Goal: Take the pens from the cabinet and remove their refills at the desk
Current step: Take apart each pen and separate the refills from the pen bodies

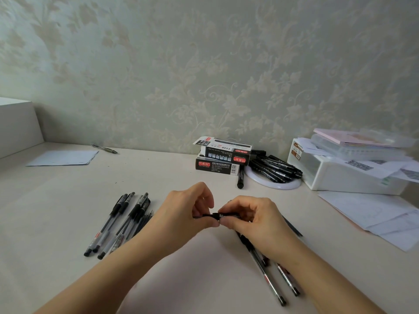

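Black pen (216, 215) is being held level just above the pale desk (56, 211), the left hand (192, 207) and right hand (251, 214) each pinching one end; more pens (120, 223) are lying to the left.

Desk (68, 196), pale top, against floral wallpaper (204, 64).
Centre: left hand (192, 207) and right hand (251, 214), fingers curled, both pinching one black pen (215, 215) held roughly level between them, above desk.
Left of hands: group of capped pens (118, 225), lying side by side, angled.
Under/behind right forearm: more pens (267, 273) on desk.
Back centre: two pen boxes (223, 157), stacked, upper one w/ flap open.
Just right of boxes: heap of black markers (276, 168) on white ring (292, 185).
Far right: white storage box (344, 177), papers on top; loose sheets (381, 214) in front.
Back left: paper sheet (63, 157), single pen (105, 148) near it.
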The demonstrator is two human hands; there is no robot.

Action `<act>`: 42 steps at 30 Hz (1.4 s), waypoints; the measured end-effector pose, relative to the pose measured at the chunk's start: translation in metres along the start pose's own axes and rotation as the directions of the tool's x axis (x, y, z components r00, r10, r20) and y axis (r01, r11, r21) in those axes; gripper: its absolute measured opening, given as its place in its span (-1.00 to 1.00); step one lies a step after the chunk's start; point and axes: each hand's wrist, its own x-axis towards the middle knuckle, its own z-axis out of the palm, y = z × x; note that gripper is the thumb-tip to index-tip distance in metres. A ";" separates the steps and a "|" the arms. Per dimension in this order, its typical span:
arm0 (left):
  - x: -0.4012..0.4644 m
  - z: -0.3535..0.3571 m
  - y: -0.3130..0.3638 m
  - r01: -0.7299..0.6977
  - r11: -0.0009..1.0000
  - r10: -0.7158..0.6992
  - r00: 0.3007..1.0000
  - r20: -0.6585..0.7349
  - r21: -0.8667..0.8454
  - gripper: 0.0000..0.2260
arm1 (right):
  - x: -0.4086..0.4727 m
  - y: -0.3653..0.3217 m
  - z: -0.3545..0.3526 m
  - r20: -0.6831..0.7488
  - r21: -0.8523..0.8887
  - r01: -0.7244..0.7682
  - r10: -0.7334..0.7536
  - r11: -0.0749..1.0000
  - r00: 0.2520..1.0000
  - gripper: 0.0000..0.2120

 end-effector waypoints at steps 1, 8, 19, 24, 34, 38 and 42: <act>0.000 0.000 0.001 -0.003 1.000 0.002 1.000 -0.005 -0.005 -0.71 | 0.000 0.000 -0.001 0.001 0.002 0.002 -0.002 1.000 1.000 -0.88; -0.001 -0.001 0.004 -0.015 1.000 0.015 1.000 -0.004 -0.010 -0.71 | 0.001 0.001 -0.004 0.040 0.008 0.019 -0.019 1.000 0.999 -0.87; 0.000 -0.004 0.003 -0.084 0.984 0.101 0.990 -0.099 0.159 -0.89 | 0.004 0.004 0.006 -0.097 -0.186 0.110 -0.129 0.976 0.987 -0.77; 0.004 -0.044 -0.022 0.236 0.924 -0.100 0.908 -0.406 0.300 -0.92 | 0.004 0.009 0.004 -0.140 -0.375 0.191 -0.259 0.907 0.956 -0.77; -0.004 -0.069 -0.063 0.615 0.640 -0.500 0.789 -0.358 0.461 -0.91 | 0.003 0.011 0.002 -0.051 -0.516 0.252 -0.323 0.818 0.945 -0.86; -0.004 -0.069 -0.066 0.616 0.638 -0.511 0.787 -0.345 0.461 -0.90 | 0.002 0.011 0.000 -0.058 -0.530 0.250 -0.328 0.810 0.943 -0.89; -0.004 -0.068 -0.065 0.607 0.646 -0.507 0.794 -0.334 0.462 -0.90 | 0.003 0.010 -0.002 -0.099 -0.538 0.212 -0.311 0.816 0.945 -0.94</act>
